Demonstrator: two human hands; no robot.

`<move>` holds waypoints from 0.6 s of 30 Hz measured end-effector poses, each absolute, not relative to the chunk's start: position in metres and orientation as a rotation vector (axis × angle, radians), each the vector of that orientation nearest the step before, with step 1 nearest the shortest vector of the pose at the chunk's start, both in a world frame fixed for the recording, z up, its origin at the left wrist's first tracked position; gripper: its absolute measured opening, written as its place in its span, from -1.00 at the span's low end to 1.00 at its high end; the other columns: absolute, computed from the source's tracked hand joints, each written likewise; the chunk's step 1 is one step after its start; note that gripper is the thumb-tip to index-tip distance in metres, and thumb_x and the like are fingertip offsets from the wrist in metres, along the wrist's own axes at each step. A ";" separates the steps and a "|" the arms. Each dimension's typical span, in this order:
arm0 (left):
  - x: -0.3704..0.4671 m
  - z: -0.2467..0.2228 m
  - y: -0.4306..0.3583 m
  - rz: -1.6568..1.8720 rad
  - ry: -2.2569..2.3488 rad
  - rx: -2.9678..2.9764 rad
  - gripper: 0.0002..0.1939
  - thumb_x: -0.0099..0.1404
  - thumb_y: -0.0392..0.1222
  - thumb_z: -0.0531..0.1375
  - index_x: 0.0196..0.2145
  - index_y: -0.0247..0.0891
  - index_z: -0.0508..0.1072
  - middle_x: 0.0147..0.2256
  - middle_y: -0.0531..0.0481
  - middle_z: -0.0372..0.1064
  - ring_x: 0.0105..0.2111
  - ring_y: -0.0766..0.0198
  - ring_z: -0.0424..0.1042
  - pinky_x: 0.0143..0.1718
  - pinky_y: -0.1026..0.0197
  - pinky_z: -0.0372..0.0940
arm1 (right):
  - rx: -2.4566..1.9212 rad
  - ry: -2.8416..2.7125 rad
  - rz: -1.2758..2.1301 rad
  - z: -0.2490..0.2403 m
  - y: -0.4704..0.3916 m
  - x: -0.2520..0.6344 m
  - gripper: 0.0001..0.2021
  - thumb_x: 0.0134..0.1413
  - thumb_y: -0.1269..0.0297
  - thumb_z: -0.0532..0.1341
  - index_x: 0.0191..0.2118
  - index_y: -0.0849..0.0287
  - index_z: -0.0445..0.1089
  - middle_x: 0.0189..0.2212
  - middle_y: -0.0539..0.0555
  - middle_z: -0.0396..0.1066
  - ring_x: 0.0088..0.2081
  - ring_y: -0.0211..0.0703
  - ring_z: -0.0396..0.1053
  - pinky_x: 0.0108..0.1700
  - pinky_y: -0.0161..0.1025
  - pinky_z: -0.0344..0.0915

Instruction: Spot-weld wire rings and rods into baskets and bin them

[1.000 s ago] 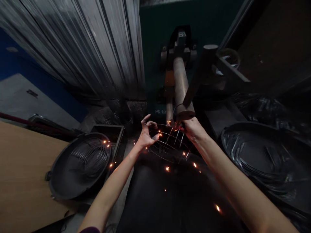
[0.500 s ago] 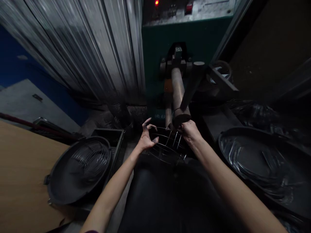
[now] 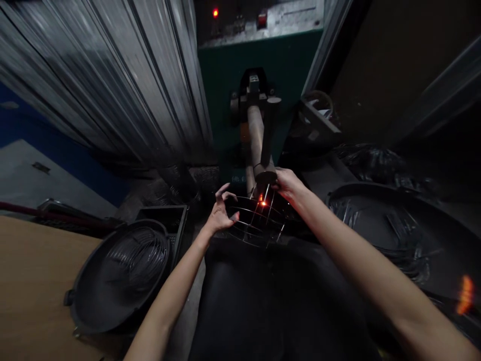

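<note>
A round wire rack (image 3: 248, 225) of thin curved rings and straight cross wires sits below the rod-shaped arm (image 3: 256, 130) of a spot welder. An orange glow (image 3: 263, 203) shines where wires meet under the arm's tip. My left hand (image 3: 221, 213) curves round the rack's left side, thumb and fingers against its rings. Beside the arm's tip, my right hand (image 3: 287, 184) is closed in a pinch at the upper end of the cross wires; its fingertips are partly hidden. A dark apron (image 3: 263, 301) lies below the rack.
On the left, a black pan (image 3: 101, 296) holds several wire rings. To the right, another black pan (image 3: 376, 225) holds short wire pieces. The green welder body (image 3: 289, 60) stands ahead, beside corrugated metal sheeting (image 3: 112, 75). An orange streak (image 3: 466, 296) shows at lower right.
An orange glow has appeared at the wires under the welder's tip, along with a streak at lower right. The view has shifted, moving the machine leftward. Both hands remain at the rack.
</note>
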State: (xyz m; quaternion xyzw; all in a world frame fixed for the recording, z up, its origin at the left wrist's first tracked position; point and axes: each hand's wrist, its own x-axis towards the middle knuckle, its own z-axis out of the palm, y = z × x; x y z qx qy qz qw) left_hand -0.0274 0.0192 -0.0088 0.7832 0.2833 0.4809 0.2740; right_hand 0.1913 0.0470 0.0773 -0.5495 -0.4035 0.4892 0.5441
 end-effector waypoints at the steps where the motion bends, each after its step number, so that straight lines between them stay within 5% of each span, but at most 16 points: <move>1: -0.026 -0.011 0.014 1.299 0.766 2.146 -0.09 0.04 -0.24 0.21 0.23 -0.15 -0.23 -0.21 -0.01 0.25 -0.21 0.21 0.33 -0.10 0.05 0.23 | -1.327 -0.938 1.176 0.082 0.046 0.196 -0.70 -0.06 0.19 0.33 -0.53 0.17 0.19 -0.74 -0.14 0.10 -0.75 -0.44 -0.01 -0.76 -0.47 -0.14; 5: -0.012 -0.020 -0.029 1.228 0.812 2.386 -0.16 0.00 -0.22 0.26 0.20 -0.17 0.01 -0.17 -0.09 0.27 -0.19 0.13 0.30 -0.10 0.02 0.18 | -1.570 -0.938 1.184 0.091 0.019 0.219 -0.69 0.03 0.07 0.29 -0.46 0.20 0.26 -0.68 -0.05 0.22 -0.72 -0.39 0.05 -0.72 -0.42 -0.10; 9: 0.009 -0.009 -0.101 0.797 0.492 2.767 -0.42 0.14 -0.15 0.26 0.11 0.09 0.25 -0.02 -0.15 0.28 -0.13 0.05 0.31 -0.11 0.00 0.13 | -1.929 -1.343 0.770 0.095 -0.038 0.251 -0.69 -0.16 0.08 0.40 -0.48 0.17 0.33 -0.63 -0.01 0.29 -0.59 -0.26 0.20 -0.57 -0.33 0.06; 13: 0.006 0.022 -0.133 0.854 0.262 2.743 -0.35 0.22 -0.04 0.22 0.22 0.15 0.09 0.16 -0.12 0.17 0.06 0.01 0.25 0.02 -0.03 0.13 | -1.944 -1.768 0.574 0.111 -0.106 0.275 -0.90 -0.08 0.29 0.30 -0.42 0.10 0.36 -0.64 -0.06 0.29 -0.57 -0.20 0.23 -0.49 -0.30 0.08; 18: -0.014 0.048 -0.103 1.259 0.943 2.033 -0.06 0.08 0.01 0.33 0.30 -0.09 -0.07 0.22 -0.18 0.03 0.21 -0.05 0.07 0.14 -0.09 0.13 | -1.705 -1.931 0.511 0.118 -0.142 0.282 -0.96 0.08 0.29 0.15 -0.34 0.06 0.35 -0.59 -0.04 0.33 -0.55 -0.20 0.26 -0.43 -0.30 0.14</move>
